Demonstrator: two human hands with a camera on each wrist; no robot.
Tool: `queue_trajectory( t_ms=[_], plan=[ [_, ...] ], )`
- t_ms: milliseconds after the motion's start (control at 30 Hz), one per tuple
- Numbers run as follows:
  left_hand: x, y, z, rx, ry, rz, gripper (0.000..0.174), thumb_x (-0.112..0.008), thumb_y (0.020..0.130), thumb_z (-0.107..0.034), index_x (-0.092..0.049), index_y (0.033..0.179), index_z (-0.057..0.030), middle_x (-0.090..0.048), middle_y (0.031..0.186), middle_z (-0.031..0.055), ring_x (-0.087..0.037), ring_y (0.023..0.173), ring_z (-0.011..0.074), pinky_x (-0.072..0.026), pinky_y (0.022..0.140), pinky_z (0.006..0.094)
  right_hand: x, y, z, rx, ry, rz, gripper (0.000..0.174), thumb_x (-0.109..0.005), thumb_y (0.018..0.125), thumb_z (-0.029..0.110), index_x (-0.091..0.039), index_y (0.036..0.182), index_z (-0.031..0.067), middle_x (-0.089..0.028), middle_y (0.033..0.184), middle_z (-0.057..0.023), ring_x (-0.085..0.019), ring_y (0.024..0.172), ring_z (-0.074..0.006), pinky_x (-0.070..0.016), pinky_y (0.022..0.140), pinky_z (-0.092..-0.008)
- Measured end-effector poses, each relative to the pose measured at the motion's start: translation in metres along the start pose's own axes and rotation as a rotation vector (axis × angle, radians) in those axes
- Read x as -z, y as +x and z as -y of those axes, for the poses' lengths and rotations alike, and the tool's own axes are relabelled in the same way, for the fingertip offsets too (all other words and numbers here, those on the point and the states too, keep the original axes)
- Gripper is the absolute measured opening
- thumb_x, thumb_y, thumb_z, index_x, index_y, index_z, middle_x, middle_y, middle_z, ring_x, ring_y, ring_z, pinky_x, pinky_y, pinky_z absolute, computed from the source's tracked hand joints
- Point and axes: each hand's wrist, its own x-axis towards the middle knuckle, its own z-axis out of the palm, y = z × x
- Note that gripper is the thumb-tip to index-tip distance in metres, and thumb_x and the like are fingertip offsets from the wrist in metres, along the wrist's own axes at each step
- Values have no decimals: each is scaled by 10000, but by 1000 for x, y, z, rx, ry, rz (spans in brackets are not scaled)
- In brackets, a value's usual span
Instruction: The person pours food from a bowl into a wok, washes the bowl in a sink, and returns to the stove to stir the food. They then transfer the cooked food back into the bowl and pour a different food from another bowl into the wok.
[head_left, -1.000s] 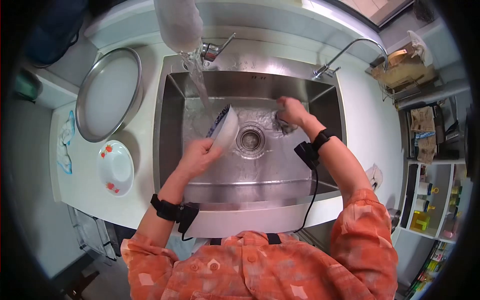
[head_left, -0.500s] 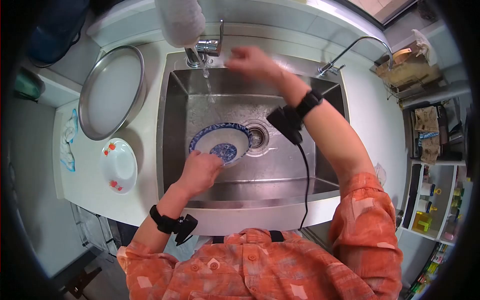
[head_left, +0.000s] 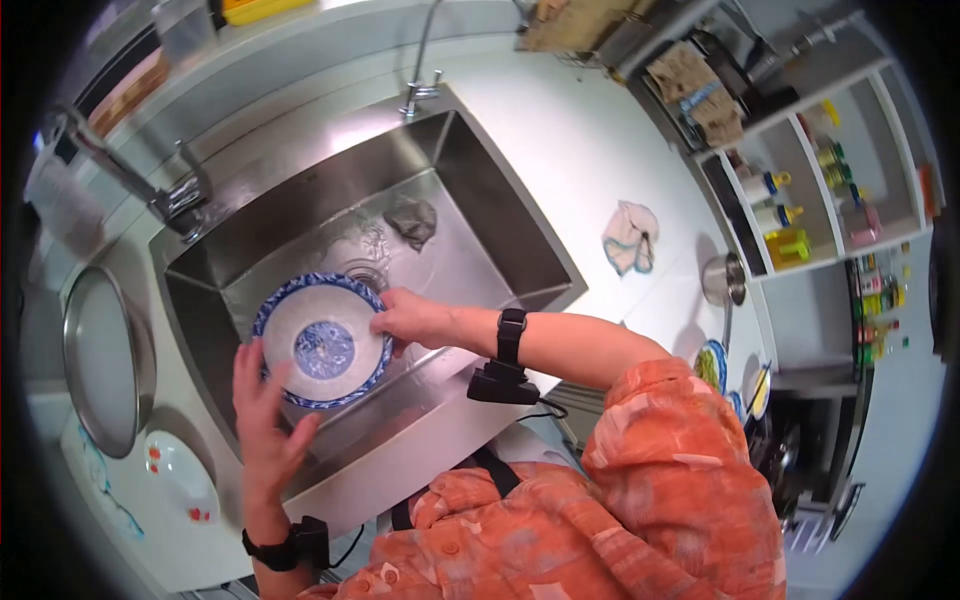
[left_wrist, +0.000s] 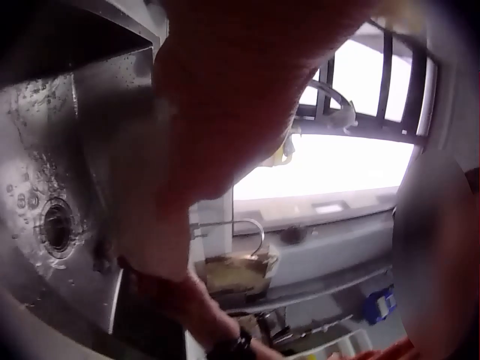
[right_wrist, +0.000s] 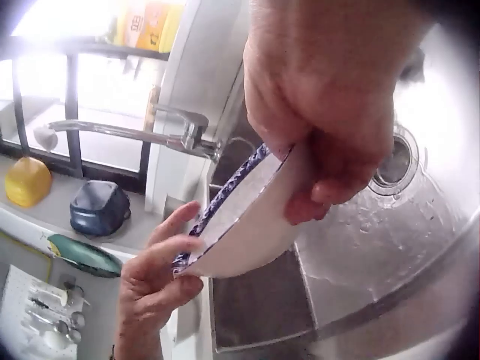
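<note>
A white bowl [head_left: 325, 345] with a blue patterned rim and a blue medallion inside is held over the sink [head_left: 470, 200]. My right hand [head_left: 415, 320] grips its right rim, thumb over the edge and fingers bent underneath. At the opposite side is my left hand [head_left: 270, 420], fairly straight fingers spread and thumb apart. In the right wrist view, the left hand's fingers [right_wrist: 176, 244] lie right at the rim. A wet grey cloth [head_left: 411, 221] lies crumpled on the sink floor beyond the drain [head_left: 365, 275], which the bowl partly covers.
The main faucet [head_left: 180, 205] rises behind the sink's left corner, a slim second tap [head_left: 420, 92] farther right. On the left counter are a large metal basin [head_left: 105, 360] and a white dish [head_left: 180, 475] with red decorations. A pale cloth [head_left: 630, 238] lies on the right counter.
The head view has swung right. My right hand came from beside the faucet to grip the bowl. My left hand has loosened from its hold, and the water stream no longer shows.
</note>
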Motion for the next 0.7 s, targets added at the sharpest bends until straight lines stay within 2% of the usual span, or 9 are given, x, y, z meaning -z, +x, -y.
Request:
queue_trajectory(
  t_ms=[33, 133, 267, 433, 500, 533, 567, 600, 700],
  plan=[
    [0, 1, 7, 138, -397, 16, 768, -665, 629, -209, -367, 1318, -42, -279, 1399, 158, -273, 1296, 265, -220, 1048, 424, 1, -5, -2, 73, 36, -65, 196, -508, 707, 44, -583, 866, -42, -603, 653, -112, -599, 496, -200, -464, 415, -288],
    [-16, 13, 11, 689, -1046, -98, 661, -584, 695, -91, -343, 1301, 22, -464, 1246, 144, -509, 1090, 242, -424, 888, 360, 5, -18, -7, 203, 72, -128, 202, -498, 703, 43, -577, 872, -35, -600, 677, -97, -584, 509, -182, -457, 407, -288],
    [-37, 20, 16, 728, -1190, 207, 558, -520, 710, -24, -386, 1248, 39, -542, 1127, 127, -572, 950, 207, -469, 772, 314, 4, -24, -16, 249, 90, -125, 181, -524, 738, 92, -581, 870, -18, -600, 709, -83, -576, 513, -176, -456, 407, -286],
    [-50, 29, 2, 379, -700, -90, 477, -429, 673, 65, -491, 1145, 33, -587, 1019, 124, -571, 965, 225, -430, 851, 307, 75, -46, -9, 416, -451, -223, 333, -595, 800, 242, -575, 1021, -6, -622, 787, -80, -595, 606, -154, -487, 536, -266],
    [-53, 28, -10, 69, -24, -218, 583, -384, 642, 119, -461, 1205, -10, -564, 1060, 149, -537, 1024, 303, -410, 887, 341, 151, -72, -7, 784, -756, -750, 293, -618, 791, 234, -611, 995, 24, -635, 804, -61, -589, 669, -144, -479, 589, -271],
    [-50, 27, -23, 15, 176, -189, 620, -411, 619, 133, -444, 1220, -15, -529, 1106, 181, -516, 1034, 343, -418, 884, 357, 165, -110, 11, 451, -506, -883, 294, -613, 755, 208, -599, 971, 9, -610, 775, -128, -578, 724, -182, -460, 674, -338],
    [-50, 25, -25, -82, 298, -178, 664, -447, 594, 137, -424, 1238, -24, -519, 1120, 182, -511, 1031, 353, -429, 872, 381, 219, -132, 0, 621, -625, -950, 346, -611, 757, 216, -580, 1037, 15, -616, 809, -117, -564, 735, -178, -455, 678, -331],
    [-52, 23, -22, -154, 401, -186, 691, -465, 571, 143, -422, 1239, -27, -522, 1110, 180, -517, 1027, 346, -443, 848, 390, 242, -161, -4, 402, -360, -935, 409, -610, 761, 226, -548, 1105, 14, -616, 920, -128, -569, 838, -203, -454, 735, -330],
    [-49, 23, -42, -248, 471, -165, 582, -494, 626, 70, -460, 1204, 5, -528, 1056, 201, -537, 978, 346, -461, 819, 389, 314, -198, -36, 189, -1087, -1221, 524, -634, 740, 303, -507, 1171, 34, -506, 1173, -192, -514, 1058, -320, -417, 898, -383]
  ],
)
